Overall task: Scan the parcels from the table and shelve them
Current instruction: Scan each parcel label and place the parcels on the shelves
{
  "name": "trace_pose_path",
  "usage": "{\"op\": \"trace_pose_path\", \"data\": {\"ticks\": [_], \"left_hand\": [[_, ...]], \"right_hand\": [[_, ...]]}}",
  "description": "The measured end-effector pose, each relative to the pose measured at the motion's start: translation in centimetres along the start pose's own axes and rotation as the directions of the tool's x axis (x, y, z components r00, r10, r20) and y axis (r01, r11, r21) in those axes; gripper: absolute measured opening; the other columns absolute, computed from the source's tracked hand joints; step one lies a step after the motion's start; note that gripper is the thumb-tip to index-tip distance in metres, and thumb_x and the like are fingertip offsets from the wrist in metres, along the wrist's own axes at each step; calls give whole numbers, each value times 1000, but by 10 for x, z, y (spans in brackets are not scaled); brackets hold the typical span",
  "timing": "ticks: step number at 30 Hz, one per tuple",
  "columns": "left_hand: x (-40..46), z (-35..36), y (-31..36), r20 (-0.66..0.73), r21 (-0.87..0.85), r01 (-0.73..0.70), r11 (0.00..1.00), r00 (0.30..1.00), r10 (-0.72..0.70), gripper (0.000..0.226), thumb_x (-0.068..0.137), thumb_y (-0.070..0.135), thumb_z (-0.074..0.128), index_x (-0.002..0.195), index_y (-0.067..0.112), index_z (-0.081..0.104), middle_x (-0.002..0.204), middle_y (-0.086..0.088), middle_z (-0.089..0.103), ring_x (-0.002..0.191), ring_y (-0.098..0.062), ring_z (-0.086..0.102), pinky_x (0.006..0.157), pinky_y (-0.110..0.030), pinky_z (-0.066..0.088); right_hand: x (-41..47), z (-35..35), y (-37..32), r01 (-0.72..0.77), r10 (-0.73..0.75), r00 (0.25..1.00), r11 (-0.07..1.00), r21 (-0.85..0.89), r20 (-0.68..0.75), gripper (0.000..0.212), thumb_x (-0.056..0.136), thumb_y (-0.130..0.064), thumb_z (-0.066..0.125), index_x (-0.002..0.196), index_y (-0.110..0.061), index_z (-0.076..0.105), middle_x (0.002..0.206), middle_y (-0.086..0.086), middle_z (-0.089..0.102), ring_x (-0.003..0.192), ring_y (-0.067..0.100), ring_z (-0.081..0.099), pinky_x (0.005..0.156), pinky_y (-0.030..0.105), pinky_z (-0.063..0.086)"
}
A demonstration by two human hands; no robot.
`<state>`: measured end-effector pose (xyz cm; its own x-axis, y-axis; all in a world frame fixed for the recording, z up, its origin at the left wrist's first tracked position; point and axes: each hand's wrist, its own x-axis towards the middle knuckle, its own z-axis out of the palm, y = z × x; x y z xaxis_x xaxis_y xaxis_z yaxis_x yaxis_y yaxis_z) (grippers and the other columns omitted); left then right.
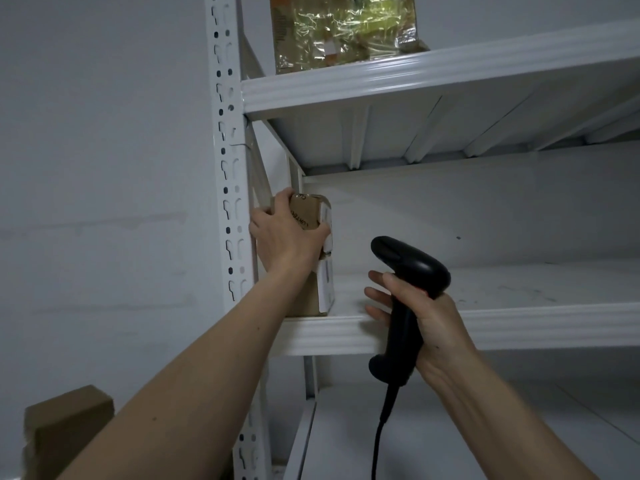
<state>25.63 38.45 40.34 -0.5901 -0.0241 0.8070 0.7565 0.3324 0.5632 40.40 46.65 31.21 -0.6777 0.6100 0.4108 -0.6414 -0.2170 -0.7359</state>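
Head view: left hand wrapped over the top of a small cardboard parcel, fingers curled on its far left edge and thumb along the right face, beside white labels. Parcel standing upright at the far left end of the middle shelf of a white metal rack, just beside the slotted upright post. Right hand gripping the handle of a black handheld barcode scanner, fingers curled around the grip with three fingertips showing on its left side; scanner head pointing up and left toward the parcel, clear of it, cable trailing down. On the upper shelf, another parcel wrapped in shiny clear tape, set near the left end. Low at the near left, outside the rack, a plain brown cardboard box against the grey wall. Below, part of a lower shelf.
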Motion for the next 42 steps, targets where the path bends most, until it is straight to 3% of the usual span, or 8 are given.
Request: {"op": "trace_pose_path", "data": {"ticks": [7, 12, 21, 30, 32, 35, 38, 42], "left_hand": [[-3, 6, -3, -50, -3, 17, 1000, 999, -17, 86, 75, 45, 76, 146, 30, 30, 141, -11, 34, 130, -29, 33, 99, -40, 41], [-8, 8, -4, -30, 2, 6, 1000, 1000, -6, 98, 72, 44, 80, 149, 30, 21, 141, -12, 32, 131, -28, 31, 89, -32, 35], [-15, 6, -5, 13, -35, -3, 999, 1000, 3, 100, 72, 42, 81, 149, 35, 18, 137, -11, 34, 126, -28, 38, 83, -30, 35], [-21, -4, -1, 24, -22, 29, 999, 999, -29, 115, 68, 49, 82, 153, 17, 11, 148, -12, 30, 135, -28, 28, 106, -39, 33], [-25, -11, -3, 9, -40, 35, 999, 999, -35, 109, 72, 50, 79, 152, 14, 14, 149, -12, 30, 137, -27, 27, 110, -39, 29], [-37, -25, -16, -122, -178, -28, 984, 992, 6, 71, 84, 33, 71, 143, 14, 35, 139, -6, 42, 129, -20, 38, 108, -37, 39], [-58, -42, -40, -303, -298, -155, 942, 951, 61, 40, 87, 5, 61, 125, 13, 51, 119, 0, 51, 110, -15, 52, 90, -32, 50], [-87, -59, -86, -309, -357, -85, 930, 951, -32, 36, 88, -7, 50, 113, 18, 53, 107, -4, 55, 91, -9, 54, 73, -15, 46]], "right_hand": [[0, -3, 2, -22, 22, 1000, 1000, 6, 15, 23, 80, -9, 69, 103, -7, 67, 100, 13, 74, 97, 31, 70, 76, 36, 59], [-1, -6, 3, -29, 29, 999, 999, 17, 14, 21, 82, -8, 69, 103, -7, 67, 101, 14, 74, 97, 31, 70, 74, 35, 60], [-7, -4, 7, -41, 41, 999, 999, 20, 30, 23, 80, -9, 70, 102, -7, 68, 100, 14, 74, 96, 30, 71, 75, 35, 60], [-12, 3, 10, -27, 25, 998, 999, 32, 54, 22, 80, -9, 69, 102, -6, 68, 98, 15, 74, 90, 29, 71, 70, 33, 61], [-14, 7, 12, -22, 22, 996, 1000, 6, 83, 21, 81, -10, 68, 101, -5, 68, 95, 15, 74, 83, 25, 71, 66, 30, 59], [-22, 14, 21, -26, 36, 987, 997, -69, 155, 22, 79, -13, 68, 100, -6, 68, 84, 12, 73, 70, 19, 69, 56, 24, 53], [-32, 25, 39, -63, 81, 970, 994, -86, 228, 25, 75, -14, 70, 99, -6, 68, 76, 11, 69, 64, 17, 64, 55, 25, 49], [-43, 45, 73, -125, 146, 948, 988, -93, 282, 9, 83, -9, 68, 91, -8, 71, 72, 9, 67, 62, 17, 61, 57, 27, 47]]}}
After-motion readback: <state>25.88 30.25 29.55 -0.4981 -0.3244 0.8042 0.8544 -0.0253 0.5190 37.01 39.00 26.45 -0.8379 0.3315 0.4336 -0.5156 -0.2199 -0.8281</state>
